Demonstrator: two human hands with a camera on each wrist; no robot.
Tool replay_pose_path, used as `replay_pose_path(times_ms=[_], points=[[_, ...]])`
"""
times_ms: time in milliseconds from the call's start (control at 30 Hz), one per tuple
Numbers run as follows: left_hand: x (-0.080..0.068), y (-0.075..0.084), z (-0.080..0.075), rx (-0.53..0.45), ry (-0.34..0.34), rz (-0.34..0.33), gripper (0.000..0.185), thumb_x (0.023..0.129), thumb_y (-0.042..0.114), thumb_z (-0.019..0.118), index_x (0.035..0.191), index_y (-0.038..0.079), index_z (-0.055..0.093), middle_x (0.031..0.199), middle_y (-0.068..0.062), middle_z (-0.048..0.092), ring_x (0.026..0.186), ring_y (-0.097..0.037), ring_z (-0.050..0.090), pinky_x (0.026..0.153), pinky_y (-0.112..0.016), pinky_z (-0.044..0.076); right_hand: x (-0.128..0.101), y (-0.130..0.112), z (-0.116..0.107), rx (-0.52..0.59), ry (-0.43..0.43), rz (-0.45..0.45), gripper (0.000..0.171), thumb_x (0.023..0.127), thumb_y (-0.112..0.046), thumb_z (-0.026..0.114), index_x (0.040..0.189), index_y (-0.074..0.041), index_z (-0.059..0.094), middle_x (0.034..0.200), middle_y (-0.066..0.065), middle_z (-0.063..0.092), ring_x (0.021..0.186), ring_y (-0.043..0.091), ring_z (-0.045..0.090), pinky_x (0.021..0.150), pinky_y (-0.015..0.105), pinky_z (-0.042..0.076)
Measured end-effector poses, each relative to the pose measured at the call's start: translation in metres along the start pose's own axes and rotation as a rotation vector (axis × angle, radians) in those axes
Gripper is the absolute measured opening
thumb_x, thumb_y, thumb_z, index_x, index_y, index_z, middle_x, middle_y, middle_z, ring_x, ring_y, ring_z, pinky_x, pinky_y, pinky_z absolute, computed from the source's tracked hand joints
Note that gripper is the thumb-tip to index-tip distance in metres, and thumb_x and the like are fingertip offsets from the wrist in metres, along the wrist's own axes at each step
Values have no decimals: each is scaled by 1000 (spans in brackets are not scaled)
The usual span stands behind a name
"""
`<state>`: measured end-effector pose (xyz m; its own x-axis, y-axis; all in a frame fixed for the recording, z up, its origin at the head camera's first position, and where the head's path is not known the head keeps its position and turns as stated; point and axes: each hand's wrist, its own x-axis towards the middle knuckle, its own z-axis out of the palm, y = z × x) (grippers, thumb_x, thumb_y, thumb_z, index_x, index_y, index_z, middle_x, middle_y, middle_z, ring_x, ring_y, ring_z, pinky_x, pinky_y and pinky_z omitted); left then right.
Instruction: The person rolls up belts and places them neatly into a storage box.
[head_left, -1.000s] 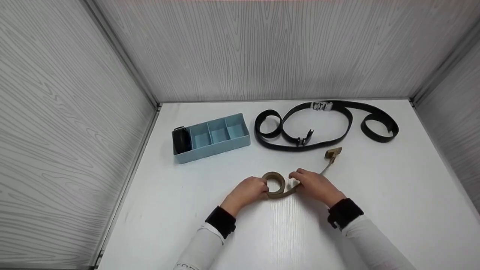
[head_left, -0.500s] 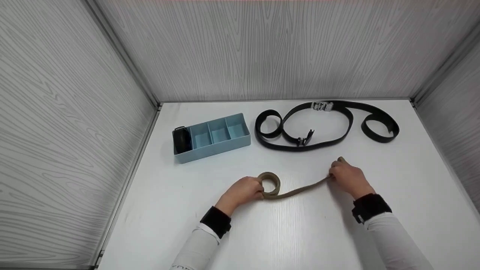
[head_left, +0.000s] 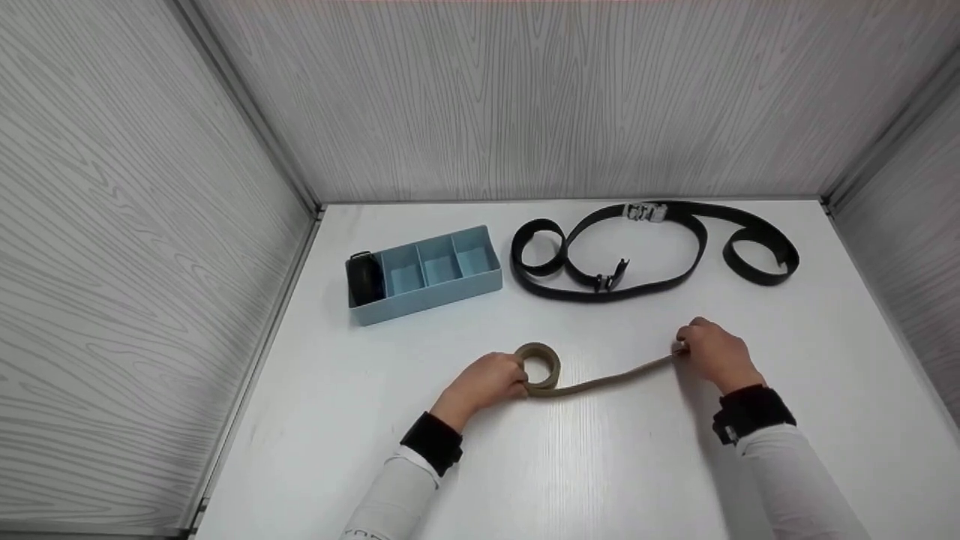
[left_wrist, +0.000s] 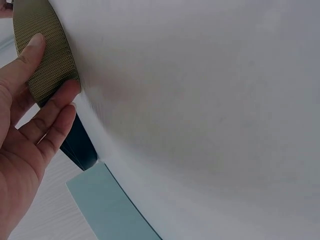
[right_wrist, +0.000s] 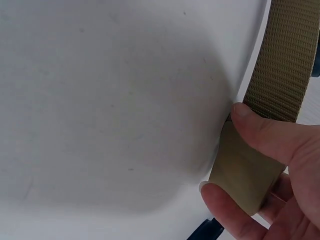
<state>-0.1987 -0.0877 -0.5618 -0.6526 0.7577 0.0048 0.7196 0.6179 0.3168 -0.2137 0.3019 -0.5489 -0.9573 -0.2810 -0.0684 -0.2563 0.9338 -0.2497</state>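
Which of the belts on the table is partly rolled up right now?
The tan belt, coiled at the left hand; the black belts lie in loose loops behind.

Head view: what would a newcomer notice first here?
The tan webbing belt stretched across the white table: the left hand holds its rolled coil, the right hand pinches the buckle end. Behind lie black belts and a blue divided tray with a black roll in its leftmost compartment.
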Motion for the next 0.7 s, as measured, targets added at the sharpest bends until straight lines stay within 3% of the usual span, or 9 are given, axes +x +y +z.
replay_pose_path(times_ms=[167, 300, 400, 500, 700], points=[[5, 3, -1, 17, -20, -12, 12, 82, 23, 78, 79, 12, 74, 78, 2, 64, 70, -12, 58, 69, -29, 48, 0, -37, -1, -133, 5, -20, 57, 71, 13, 70, 126, 2, 58, 135, 30, 44, 115, 49, 49, 60, 55, 52], [12, 6, -1, 29, -20, 0, 10, 81, 21, 78, 79, 12, 75, 79, 3, 64, 70, -12, 59, 71, -30, 49, 1, -92, 8, -147, 38, -200, 70, 68, 19, 65, 133, -7, 56, 145, 22, 40, 116, 46, 51, 51, 44, 52], [16, 7, 0, 28, -13, 9, 7, 82, 18, 77, 79, 12, 75, 79, 3, 64, 70, -11, 58, 71, -29, 48, 0, -122, 22, -143, 109, -402, 62, 71, 13, 69, 126, -14, 62, 142, 14, 46, 102, 37, 59, 44, 36, 48], [20, 7, 1, 31, -6, 19, 6, 81, 17, 77, 80, 12, 74, 80, 3, 64, 70, -12, 57, 70, -29, 48, 3, -136, 38, -161, 201, -559, 45, 75, 2, 75, 113, -19, 66, 132, 7, 53, 84, 27, 60, 41, 34, 45], [20, 7, 2, 97, 10, 34, 10, 78, 23, 79, 80, 14, 75, 83, 4, 67, 70, -12, 60, 70, -29, 48, 17, -138, 57, -152, 302, -665, 18, 80, -9, 74, 94, -17, 67, 110, -1, 60, 70, 22, 57, 49, 34, 47]])
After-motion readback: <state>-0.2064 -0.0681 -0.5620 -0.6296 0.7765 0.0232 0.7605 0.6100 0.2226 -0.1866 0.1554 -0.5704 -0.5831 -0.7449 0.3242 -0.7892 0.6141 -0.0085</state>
